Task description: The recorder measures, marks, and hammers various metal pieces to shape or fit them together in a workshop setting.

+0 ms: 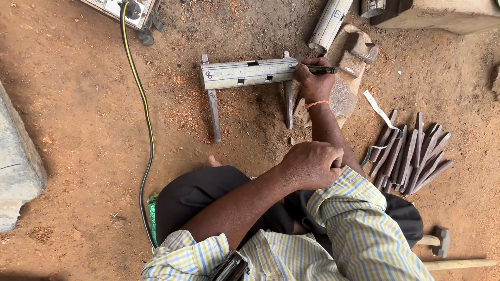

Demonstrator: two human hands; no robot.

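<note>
The head view looks down on bare reddish-brown dirt ground (pixel 78 130), scattered with sawdust and small wood chips near the centre. At the upper middle of the frame lies a pale wooden frame piece (pixel 245 74) with small slots cut in it and two thin legs pointing toward the bottom of the frame. The right hand (pixel 316 80) reaches to its right end, fingers pinched around a dark marker (pixel 319 68) whose tip touches the wood. The left hand (pixel 311 165) rests curled, fingers pressed together, on the right forearm at lower centre. A yellow and black cable (pixel 145 119) runs from a box (pixel 122 10) at upper left down the left side. A pile of dark wooden sticks (pixel 409 153) lies at right, a hammer (pixel 441 240) at lower right, a concrete block (pixel 18 156) at the left edge.
</note>
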